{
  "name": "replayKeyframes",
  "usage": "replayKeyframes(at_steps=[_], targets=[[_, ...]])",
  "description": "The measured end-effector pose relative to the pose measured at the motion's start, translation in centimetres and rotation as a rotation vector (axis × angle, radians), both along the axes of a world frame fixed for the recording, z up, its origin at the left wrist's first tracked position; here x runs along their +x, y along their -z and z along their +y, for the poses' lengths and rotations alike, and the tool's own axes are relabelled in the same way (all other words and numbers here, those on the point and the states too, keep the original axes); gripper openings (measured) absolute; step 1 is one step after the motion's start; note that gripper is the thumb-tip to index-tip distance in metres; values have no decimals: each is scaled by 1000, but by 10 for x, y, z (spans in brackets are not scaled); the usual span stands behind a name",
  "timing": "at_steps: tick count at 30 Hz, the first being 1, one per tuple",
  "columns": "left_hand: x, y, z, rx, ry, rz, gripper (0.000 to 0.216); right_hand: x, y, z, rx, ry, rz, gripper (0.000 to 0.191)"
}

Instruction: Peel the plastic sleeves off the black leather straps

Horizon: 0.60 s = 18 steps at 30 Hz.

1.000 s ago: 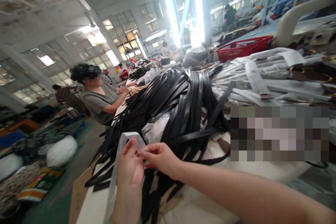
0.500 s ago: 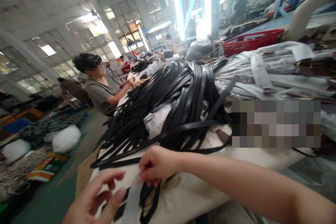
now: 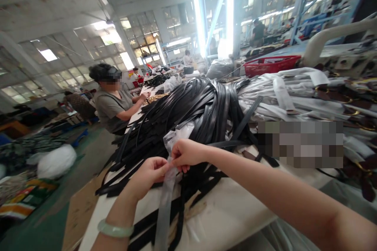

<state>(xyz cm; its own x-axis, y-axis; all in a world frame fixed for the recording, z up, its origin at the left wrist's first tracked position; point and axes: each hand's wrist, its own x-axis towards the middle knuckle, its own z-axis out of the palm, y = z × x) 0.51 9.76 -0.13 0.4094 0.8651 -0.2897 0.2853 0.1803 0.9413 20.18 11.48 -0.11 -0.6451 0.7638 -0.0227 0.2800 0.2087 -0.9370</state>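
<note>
My left hand (image 3: 150, 174) and my right hand (image 3: 186, 153) meet in front of me, both pinched on the top end of a pale grey strap (image 3: 164, 208) that hangs down from them. My left wrist wears a pale green bangle (image 3: 114, 229). Just behind the hands lies a big heap of black straps (image 3: 194, 113) on the white-covered table (image 3: 235, 219). A clear plastic bag (image 3: 179, 133) sits on the heap right above my right hand.
A pile of grey wrapped straps (image 3: 294, 94) with brown pieces and gold rings fills the table's right side. A red basket (image 3: 269, 64) stands behind it. A person in a grey shirt (image 3: 110, 104) works at the table's far left end. Bags and bundles (image 3: 54, 160) lie on the green floor.
My left hand came back up from low at the left, where it was open, and pinched the grey strap beside my right hand. Both hands rose toward the black heap.
</note>
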Motion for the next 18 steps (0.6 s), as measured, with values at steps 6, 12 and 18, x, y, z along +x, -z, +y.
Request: replayKeyframes(at_steps=[6, 12, 18], targets=[[-12, 17, 5, -31, -68, -144, 47, -29, 1, 11, 149, 23, -155, 24], [-49, 18, 12, -12, -342, -153, 34, -68, -5, 27, 360, 36, -280, 11], [-109, 4, 34, 203, -874, -256, 13, -112, 2, 40, 518, 86, -434, 23]])
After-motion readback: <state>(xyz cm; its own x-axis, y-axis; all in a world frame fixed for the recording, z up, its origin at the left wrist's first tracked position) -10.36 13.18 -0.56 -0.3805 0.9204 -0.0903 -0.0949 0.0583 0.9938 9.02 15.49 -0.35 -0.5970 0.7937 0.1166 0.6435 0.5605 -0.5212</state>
